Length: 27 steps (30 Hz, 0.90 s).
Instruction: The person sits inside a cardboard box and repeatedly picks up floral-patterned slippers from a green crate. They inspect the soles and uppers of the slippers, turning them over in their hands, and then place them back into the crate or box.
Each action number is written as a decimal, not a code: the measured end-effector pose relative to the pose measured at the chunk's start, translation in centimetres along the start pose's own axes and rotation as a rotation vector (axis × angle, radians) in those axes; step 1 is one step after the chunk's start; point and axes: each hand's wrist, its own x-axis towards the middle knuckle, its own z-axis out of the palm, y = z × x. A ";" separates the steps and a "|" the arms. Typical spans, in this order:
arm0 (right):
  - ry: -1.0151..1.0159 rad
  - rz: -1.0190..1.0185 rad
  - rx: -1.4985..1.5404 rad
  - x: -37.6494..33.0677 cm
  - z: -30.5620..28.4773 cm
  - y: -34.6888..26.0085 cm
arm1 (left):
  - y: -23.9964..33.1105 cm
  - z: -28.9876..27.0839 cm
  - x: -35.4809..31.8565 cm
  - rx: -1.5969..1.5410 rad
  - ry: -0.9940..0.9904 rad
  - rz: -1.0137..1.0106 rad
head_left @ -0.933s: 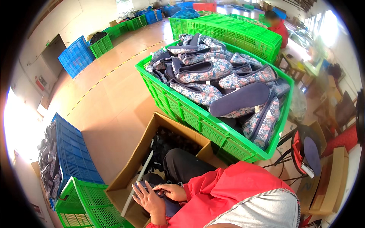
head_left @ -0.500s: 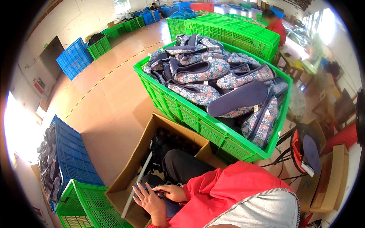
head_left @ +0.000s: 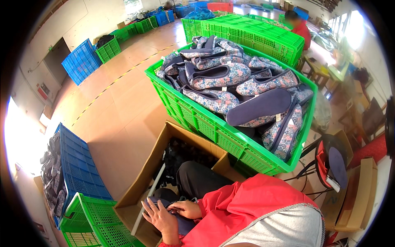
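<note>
My left hand (head_left: 159,217) and my right hand (head_left: 187,208) are low in the picture, on my lap, both closed on a dark navy shoe (head_left: 166,204) with a floral edge. The hands sit over an open cardboard box (head_left: 142,175) that holds dark items. Just ahead stands a large green crate (head_left: 224,133) heaped with floral and navy slippers (head_left: 218,76). My red sleeve covers the right forearm.
A green basket (head_left: 94,220) and a blue crate (head_left: 80,175) with shoes beside it stand at my left. More green and blue crates line the far floor. A person in red (head_left: 299,26) sits beyond the stacked green crates. Cardboard boxes (head_left: 356,197) and a stool are at right.
The view has shifted slightly. My hands stay on the shoe in my lap, the fingers working at it with little movement.
</note>
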 end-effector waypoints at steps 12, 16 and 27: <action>0.243 -0.117 -0.018 0.1 0.1 -1.2 | 0.1 1.0 0.0 -0.006 0.054 0.055; 0.186 -0.100 -0.011 0.1 0.2 -0.8 | -0.5 2.1 0.0 0.014 0.094 0.069; 0.242 -0.106 0.018 0.1 0.2 -1.8 | 0.3 0.9 -0.2 0.007 0.050 0.058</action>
